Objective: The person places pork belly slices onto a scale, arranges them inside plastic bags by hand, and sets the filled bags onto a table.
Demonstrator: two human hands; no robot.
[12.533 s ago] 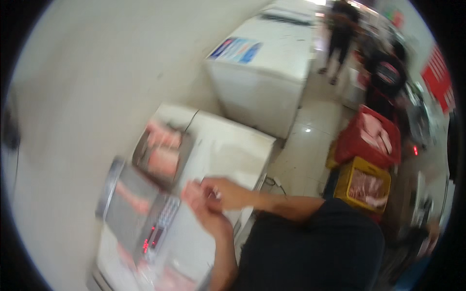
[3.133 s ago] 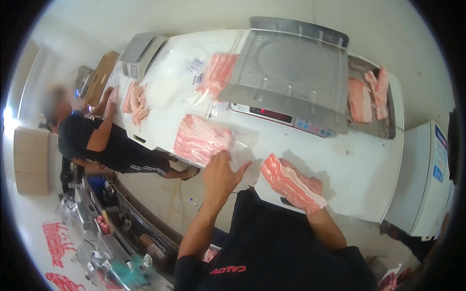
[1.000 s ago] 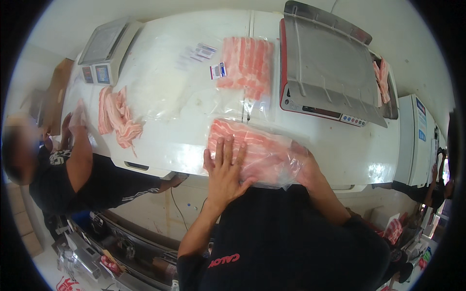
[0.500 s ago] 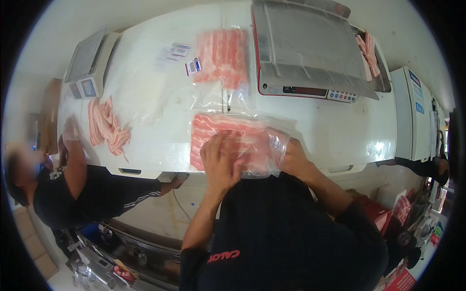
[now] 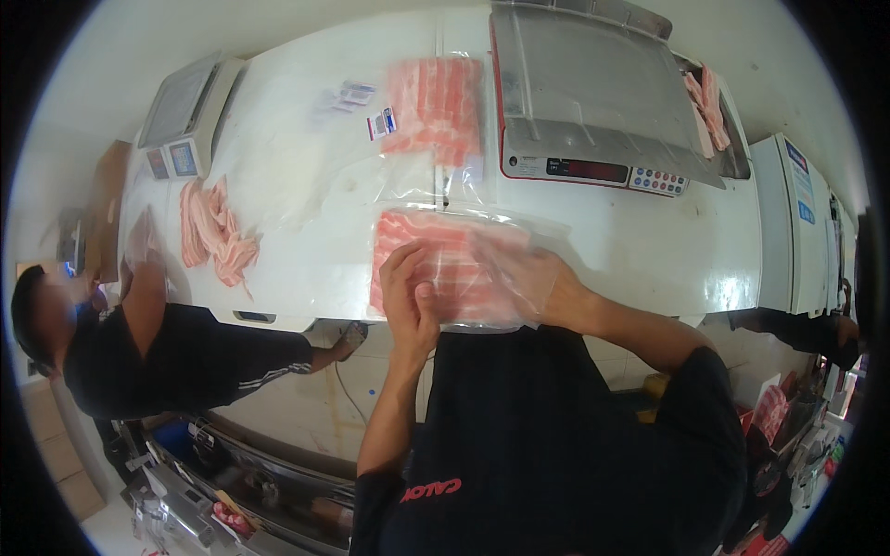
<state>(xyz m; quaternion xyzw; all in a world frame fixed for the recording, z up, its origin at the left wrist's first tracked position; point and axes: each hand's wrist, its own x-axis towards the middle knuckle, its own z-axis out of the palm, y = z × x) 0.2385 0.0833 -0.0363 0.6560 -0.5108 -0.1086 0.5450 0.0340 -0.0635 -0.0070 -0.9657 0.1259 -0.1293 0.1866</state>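
A clear plastic bag (image 5: 547, 229) lies flat on the white table in front of me, with pink and white streaked meat slices (image 5: 426, 225) spread in a layer inside. My left hand (image 5: 408, 292) rests on the bag's left part, fingers bent and thumb apart from them. Over the right part of the slices, my right hand (image 5: 528, 278) reaches with fingers stretched out and somewhat blurred. Film covers these fingers, so the hand appears to be inside the bag's mouth. Just beyond lies a second bag of meat slices (image 5: 434, 102), with a small printed label (image 5: 380, 123) at its left.
A large scale (image 5: 593, 102) with a metal tray stands back right, loose meat strips (image 5: 712, 111) beside it. A smaller scale (image 5: 190, 111) is back left. Near it lies a pile of meat strips (image 5: 218, 232). Another person (image 5: 158, 352) works at the table's left end.
My right hand has moved left and farther over the slices, its fingers now stretched out beneath the film. My left hand has shifted slightly, its thumb now raised. The whole view has shifted a little.
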